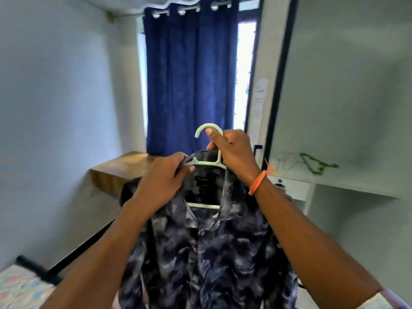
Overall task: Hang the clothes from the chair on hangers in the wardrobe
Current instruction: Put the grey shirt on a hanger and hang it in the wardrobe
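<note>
Right hand (234,152) grips pale green hanger (207,161) neck, hook upright; left hand (162,181) pinches patterned shirt (211,253) collar on left shoulder; wardrobe (334,108) opening lies right, right hand nearer.

Shirt (207,253) hangs on a hanger (206,162) at centre, held up in front of the curtain (189,81); left hand (165,184) at the collar's left side, right hand (234,152) at the hanger's neck just below the hook. Wooden desk (118,172) sits behind and left, under the curtain. Wardrobe (345,108) stands to the right with a spare hanger (316,167) lying on its shelf; bed (20,288) at lower left.
</note>
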The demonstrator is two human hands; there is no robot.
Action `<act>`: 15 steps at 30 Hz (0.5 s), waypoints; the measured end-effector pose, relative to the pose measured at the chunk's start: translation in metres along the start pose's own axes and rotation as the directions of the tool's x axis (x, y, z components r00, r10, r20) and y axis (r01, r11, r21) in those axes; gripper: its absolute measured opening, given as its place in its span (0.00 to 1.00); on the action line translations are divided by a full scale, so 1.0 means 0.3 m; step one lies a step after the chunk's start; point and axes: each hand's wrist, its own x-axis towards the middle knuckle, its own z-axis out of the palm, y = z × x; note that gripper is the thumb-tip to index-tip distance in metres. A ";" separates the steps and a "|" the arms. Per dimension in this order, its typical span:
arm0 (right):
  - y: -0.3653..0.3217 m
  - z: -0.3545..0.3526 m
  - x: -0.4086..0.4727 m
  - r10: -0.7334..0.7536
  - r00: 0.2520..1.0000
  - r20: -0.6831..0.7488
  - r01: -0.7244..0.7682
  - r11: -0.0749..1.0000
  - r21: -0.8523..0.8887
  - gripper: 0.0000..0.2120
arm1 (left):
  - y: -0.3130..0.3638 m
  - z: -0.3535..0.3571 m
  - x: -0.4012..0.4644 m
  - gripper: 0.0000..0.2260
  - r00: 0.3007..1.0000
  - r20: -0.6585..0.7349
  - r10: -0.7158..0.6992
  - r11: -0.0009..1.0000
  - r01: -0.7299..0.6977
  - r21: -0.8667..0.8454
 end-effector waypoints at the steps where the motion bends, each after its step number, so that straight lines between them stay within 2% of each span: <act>1: 0.029 -0.062 0.004 0.010 1.000 -0.026 -0.011 0.999 -0.039 0.22 | 0.024 0.054 0.039 0.09 0.999 -0.017 0.042 0.998 -0.042 -0.046; 4: 0.101 -0.233 0.007 0.036 0.994 -0.104 -0.048 0.992 -0.116 0.21 | 0.120 0.203 0.134 0.13 0.987 -0.034 0.156 0.985 -0.158 -0.074; 8: 0.169 -0.455 -0.025 0.072 0.980 -0.188 -0.112 0.972 -0.208 0.23 | 0.254 0.390 0.210 0.10 0.954 -0.075 0.290 0.956 -0.293 -0.029; 11: 0.238 -0.650 -0.075 0.129 0.930 -0.344 -0.219 0.947 -0.235 0.27 | 0.344 0.503 0.267 0.11 0.943 -0.040 0.331 0.933 -0.333 -0.137; 13: 0.309 -0.782 -0.127 0.090 0.891 -0.445 -0.288 0.870 -0.400 0.25 | 0.398 0.569 0.310 0.12 0.940 -0.005 0.341 0.920 -0.335 -0.205; 15: 0.385 -0.902 -0.192 0.038 0.874 -0.484 -0.360 0.720 -0.593 0.23 | 0.470 0.629 0.348 0.12 0.932 0.015 0.362 0.901 -0.346 -0.261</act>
